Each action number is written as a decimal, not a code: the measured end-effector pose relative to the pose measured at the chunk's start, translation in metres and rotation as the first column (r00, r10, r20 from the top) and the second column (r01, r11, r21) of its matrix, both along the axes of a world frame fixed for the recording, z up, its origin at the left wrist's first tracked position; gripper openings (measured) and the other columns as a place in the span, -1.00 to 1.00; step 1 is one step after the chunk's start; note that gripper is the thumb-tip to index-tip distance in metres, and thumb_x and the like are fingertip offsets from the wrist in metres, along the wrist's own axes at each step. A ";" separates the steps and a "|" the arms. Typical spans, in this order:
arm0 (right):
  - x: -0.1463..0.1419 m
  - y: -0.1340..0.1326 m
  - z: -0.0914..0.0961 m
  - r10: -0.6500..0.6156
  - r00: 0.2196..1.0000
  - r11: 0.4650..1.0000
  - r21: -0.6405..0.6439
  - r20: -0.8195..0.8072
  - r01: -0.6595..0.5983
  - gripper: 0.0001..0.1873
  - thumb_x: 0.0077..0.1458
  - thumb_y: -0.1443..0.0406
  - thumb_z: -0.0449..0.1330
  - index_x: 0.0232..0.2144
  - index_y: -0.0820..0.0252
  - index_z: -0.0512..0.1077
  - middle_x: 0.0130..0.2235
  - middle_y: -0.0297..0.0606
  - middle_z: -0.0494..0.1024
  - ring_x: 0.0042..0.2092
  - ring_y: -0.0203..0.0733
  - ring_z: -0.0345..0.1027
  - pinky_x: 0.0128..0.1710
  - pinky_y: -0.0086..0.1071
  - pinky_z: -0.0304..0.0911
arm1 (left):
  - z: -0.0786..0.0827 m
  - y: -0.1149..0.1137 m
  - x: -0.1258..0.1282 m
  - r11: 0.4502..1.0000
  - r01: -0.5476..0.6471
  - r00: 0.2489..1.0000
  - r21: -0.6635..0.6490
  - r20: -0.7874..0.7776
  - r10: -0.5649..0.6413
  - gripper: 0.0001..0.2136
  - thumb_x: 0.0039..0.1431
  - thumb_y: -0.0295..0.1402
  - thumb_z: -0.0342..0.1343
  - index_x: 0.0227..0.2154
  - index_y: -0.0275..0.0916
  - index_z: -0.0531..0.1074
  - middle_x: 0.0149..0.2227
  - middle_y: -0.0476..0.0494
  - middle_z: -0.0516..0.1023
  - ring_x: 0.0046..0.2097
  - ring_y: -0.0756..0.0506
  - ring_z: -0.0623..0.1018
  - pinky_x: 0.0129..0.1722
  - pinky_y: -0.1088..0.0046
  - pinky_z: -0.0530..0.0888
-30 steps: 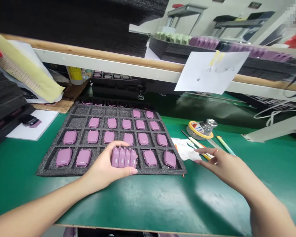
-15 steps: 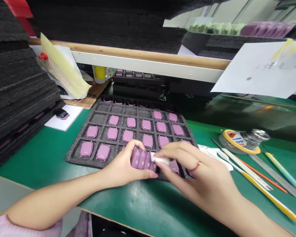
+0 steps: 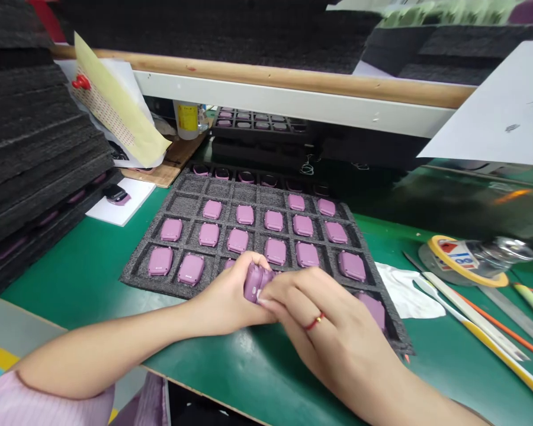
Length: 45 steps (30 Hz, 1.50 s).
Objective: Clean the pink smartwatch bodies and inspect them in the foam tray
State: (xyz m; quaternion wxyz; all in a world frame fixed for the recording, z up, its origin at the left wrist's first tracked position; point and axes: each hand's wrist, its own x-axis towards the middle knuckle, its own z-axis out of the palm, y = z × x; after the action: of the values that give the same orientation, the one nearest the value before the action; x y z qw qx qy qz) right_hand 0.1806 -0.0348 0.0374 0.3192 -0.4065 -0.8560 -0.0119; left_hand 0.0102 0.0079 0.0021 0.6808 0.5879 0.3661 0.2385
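My left hand (image 3: 226, 299) is wrapped round a row of purple watch cases (image 3: 252, 281), held side by side above the front edge of the foam tray. Against the side of those cases, my right hand (image 3: 337, 322) pinches a small white wad of cloth (image 3: 260, 294); only a sliver of it shows between the fingertips. The right fingers cover most of the row, so how many cases it has is hidden. Behind both hands lies the black foam tray (image 3: 135, 272), with purple watch cases (image 3: 275, 251) face down in many of its compartments.
Stacked foam trays (image 3: 35, 142) rise at the left, beside a watch case (image 3: 116, 194) on a white pad (image 3: 131, 207). At right are a white cloth (image 3: 408, 290), a glass bottle with yellow tape (image 3: 464, 260), a toothbrush (image 3: 484, 334) and rulers. A shelf edge (image 3: 266, 80) crosses above.
My right hand has moved left and in over the held cases, now hiding most of the row and the white wad. The view has shifted slightly; the left hand keeps its hold.
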 end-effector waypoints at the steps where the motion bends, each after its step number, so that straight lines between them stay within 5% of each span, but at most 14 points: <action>1: 0.000 -0.001 0.000 -0.008 1.000 1.000 0.016 0.006 0.008 -0.89 0.28 0.47 0.12 -0.24 0.20 0.39 -0.30 -0.18 0.56 -0.30 -0.14 0.41 -0.34 -0.25 0.40 | 0.000 0.000 0.000 1.000 0.001 1.000 -0.004 0.004 -0.001 -0.51 -0.07 -0.34 0.40 -0.18 -0.13 0.21 -0.39 0.15 0.34 -0.38 0.03 0.32 -0.34 0.46 0.26; 19: 0.000 0.008 -0.002 -0.052 0.998 0.996 0.068 0.019 0.050 -0.85 0.26 0.49 0.12 -0.32 0.26 0.45 -0.33 -0.11 0.58 -0.29 -0.09 0.40 -0.31 -0.19 0.38 | 0.001 0.001 0.002 0.999 -0.019 0.999 0.047 -0.026 0.020 -0.52 -0.05 -0.28 0.41 -0.18 -0.16 0.22 -0.32 0.09 0.37 -0.31 0.00 0.36 -0.27 0.41 0.32; 23: 0.010 0.020 0.005 -0.060 0.975 0.992 -0.118 -0.212 0.036 -0.91 0.26 0.41 0.20 -0.29 0.14 0.47 -0.28 -0.23 0.61 -0.26 -0.17 0.47 -0.25 -0.27 0.44 | 0.003 0.000 -0.001 0.995 -0.002 0.998 0.103 -0.069 0.009 -0.47 -0.09 -0.23 0.45 -0.15 -0.15 0.25 -0.21 -0.02 0.48 -0.17 -0.11 0.48 -0.15 0.30 0.41; 28: 0.027 0.026 0.013 -0.254 0.772 0.939 -0.339 -0.583 0.053 -0.69 0.20 0.29 0.28 0.01 0.05 0.47 -0.21 -0.28 0.58 -0.28 -0.24 0.52 -0.24 -0.32 0.51 | -0.002 0.000 -0.003 0.999 0.008 1.000 0.036 -0.002 -0.008 -0.45 -0.10 -0.23 0.46 -0.16 -0.11 0.23 -0.27 -0.01 0.53 -0.17 -0.16 0.57 -0.12 0.21 0.47; 31: 0.032 0.025 0.012 -0.275 0.737 0.927 -0.374 -0.617 0.032 -0.75 0.17 0.27 0.30 -0.07 0.06 0.51 -0.16 -0.25 0.55 -0.27 -0.23 0.54 -0.23 -0.32 0.54 | -0.003 0.000 -0.003 1.000 0.003 1.000 0.020 0.019 -0.003 -0.45 -0.12 -0.24 0.47 -0.16 -0.10 0.23 -0.29 0.01 0.53 -0.17 -0.16 0.58 -0.10 0.21 0.47; 34: 0.033 0.025 0.011 -0.250 0.810 0.934 -0.353 -0.531 0.057 -0.85 0.16 0.25 0.31 -0.19 0.08 0.51 -0.18 -0.24 0.57 -0.26 -0.20 0.53 -0.22 -0.30 0.53 | -0.004 0.000 -0.003 1.000 -0.008 1.000 0.021 0.026 0.008 -0.44 -0.15 -0.24 0.48 -0.17 -0.10 0.24 -0.28 0.00 0.54 -0.16 -0.16 0.59 -0.08 0.21 0.47; 38: 0.044 0.028 0.020 -0.275 0.932 0.958 -0.149 -0.235 0.245 -0.80 0.19 0.22 0.24 -0.12 0.07 0.47 -0.23 -0.22 0.62 -0.29 -0.12 0.53 -0.22 -0.18 0.50 | -0.005 0.000 -0.003 1.000 -0.019 0.999 0.005 0.050 0.019 -0.43 -0.17 -0.26 0.49 -0.17 -0.10 0.24 -0.24 -0.03 0.56 -0.15 -0.16 0.59 -0.07 0.21 0.47; 41: 0.080 0.036 0.021 -0.463 0.886 0.882 -0.084 0.024 0.463 -0.69 0.16 0.12 0.22 -0.07 0.07 0.40 -0.30 -0.17 0.62 -0.33 0.02 0.56 -0.35 -0.12 0.47 | -0.005 -0.001 -0.002 0.998 -0.051 0.995 -0.027 0.080 0.053 -0.41 -0.16 -0.27 0.49 -0.16 -0.11 0.21 -0.20 -0.06 0.57 -0.16 -0.15 0.60 -0.07 0.20 0.46; 43: 0.120 0.043 0.013 -0.561 0.792 0.799 -0.096 0.241 0.594 -0.76 0.11 0.06 0.20 -0.24 0.02 0.39 -0.43 -0.21 0.59 -0.47 0.07 0.52 -0.56 -0.15 0.36 | -0.005 -0.002 -0.002 0.996 -0.075 0.992 -0.047 0.103 0.079 -0.40 -0.16 -0.27 0.49 -0.16 -0.10 0.20 -0.19 -0.08 0.58 -0.16 -0.16 0.60 -0.07 0.19 0.46; 45: 0.160 0.051 0.000 -0.556 0.776 0.779 -0.141 0.298 0.611 -0.72 0.01 0.01 0.22 -0.50 0.02 0.34 -0.65 -0.30 0.44 -0.70 0.00 0.31 -0.74 -0.21 0.19 | -0.006 -0.004 -0.002 0.994 -0.094 0.987 -0.058 0.126 0.101 -0.39 -0.17 -0.27 0.50 -0.15 -0.10 0.19 -0.18 -0.09 0.58 -0.15 -0.17 0.60 -0.07 0.17 0.46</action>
State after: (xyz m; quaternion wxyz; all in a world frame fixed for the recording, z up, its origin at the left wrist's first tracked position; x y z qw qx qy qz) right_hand 0.3406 0.0161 0.0375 0.1446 -0.6826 -0.7137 -0.0609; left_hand 0.0079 0.0044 -0.0039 0.7054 0.5348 0.3558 0.2996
